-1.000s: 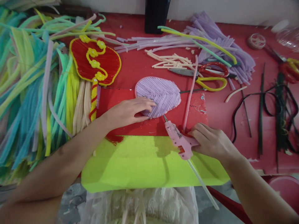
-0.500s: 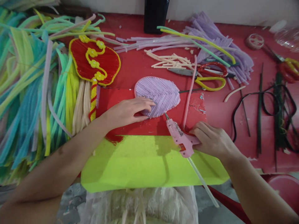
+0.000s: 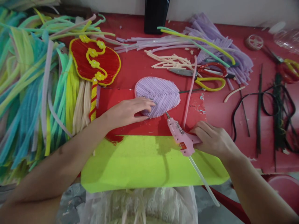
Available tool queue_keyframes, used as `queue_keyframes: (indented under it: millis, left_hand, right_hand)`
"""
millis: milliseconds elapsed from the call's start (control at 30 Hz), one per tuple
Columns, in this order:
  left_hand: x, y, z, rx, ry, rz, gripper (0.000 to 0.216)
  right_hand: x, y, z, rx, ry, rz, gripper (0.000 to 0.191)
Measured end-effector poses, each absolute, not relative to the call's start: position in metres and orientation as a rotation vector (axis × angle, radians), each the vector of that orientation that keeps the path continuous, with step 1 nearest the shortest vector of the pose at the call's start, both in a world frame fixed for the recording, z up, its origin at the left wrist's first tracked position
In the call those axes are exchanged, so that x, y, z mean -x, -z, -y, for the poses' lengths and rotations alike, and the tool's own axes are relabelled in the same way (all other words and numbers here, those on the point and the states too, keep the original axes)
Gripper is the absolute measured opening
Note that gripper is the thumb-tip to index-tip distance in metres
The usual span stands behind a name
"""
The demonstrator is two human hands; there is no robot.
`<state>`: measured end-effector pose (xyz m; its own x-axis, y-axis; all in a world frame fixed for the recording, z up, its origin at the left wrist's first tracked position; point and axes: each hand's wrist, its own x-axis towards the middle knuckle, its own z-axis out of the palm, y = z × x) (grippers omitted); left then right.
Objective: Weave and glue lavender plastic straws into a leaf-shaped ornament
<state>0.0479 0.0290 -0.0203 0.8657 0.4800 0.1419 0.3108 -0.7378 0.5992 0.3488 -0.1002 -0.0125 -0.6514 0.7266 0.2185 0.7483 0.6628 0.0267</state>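
Red table (image 3: 130, 70) stretches before me, its far edge meeting a pale wall (image 3: 210, 12). Near the middle, on a brighter red board (image 3: 123, 96), lies the purple leaf (image 3: 161, 88), flat, its slanting rows meeting along a centre line and pink trim showing around its rounded left end. From its right end a dark wire (image 3: 190, 91) points towards the scissors (image 3: 210, 83).

My left hand (image 3: 132, 110) rests on the leaf's lower left part, fingers on the rows, thumb set apart from them along the lower edge. My right hand (image 3: 210, 137) is closed round the handle of the pink glue gun (image 3: 179, 137). Its nozzle points up at the leaf's lower edge; I cannot tell whether it touches. A clear glue stick (image 3: 203, 180) juts from the gun's back, over the lime mat (image 3: 140, 174). One pink strip (image 3: 190, 93) stands beyond the gun, its lower end near my right fingers; whether they pinch it I cannot tell.

Above the leaf lie short cream pieces (image 3: 173, 61) and a heap of purple stems (image 3: 221, 49). To the left is a red fan (image 3: 102, 59) with yellow trim, beside many coloured stems (image 3: 25, 93). Far right, dark green wires (image 3: 277, 112) lie below more scissors (image 3: 288, 70).
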Motion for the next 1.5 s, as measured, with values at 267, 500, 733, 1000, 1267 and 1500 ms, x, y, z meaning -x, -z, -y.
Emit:
queue_keyframes:
  millis: [267, 500, 733, 1000, 1267, 1500]
  left_hand:
    - [-0.048, 0.021, -0.029, -2.444, -0.387, -0.575, 0.011]
    - [-0.048, 0.020, -0.029, -2.441, -0.368, -0.583, 0.011]
    - [-0.048, 0.019, -0.029, -2.441, -0.356, -0.596, 0.011]
    - [-0.048, 0.020, -0.029, -2.430, -0.366, -0.579, 0.011]
    - [-0.048, 0.021, -0.029, -2.437, -0.382, -0.577, 0.012]
    - [-0.048, 0.020, -0.029, -2.437, -0.357, -0.585, 0.012]
  right_hand:
    - [-0.351, 0.012, 0.101, 1.226, 0.165, 2.656, 0.012]
    - [-0.354, 0.013, 0.102, 1.268, 0.109, 2.638, 0.010]
    - [-0.352, 0.013, 0.102, 1.302, 0.148, 2.610, 0.009]
    - [-0.353, 0.014, 0.103, 1.344, 0.167, 2.594, 0.009]
    - [-0.352, 0.013, 0.102, 1.364, 0.185, 2.566, 0.011]
    - [-0.365, 0.007, 0.106, 1.367, 0.257, 2.555, 0.022]
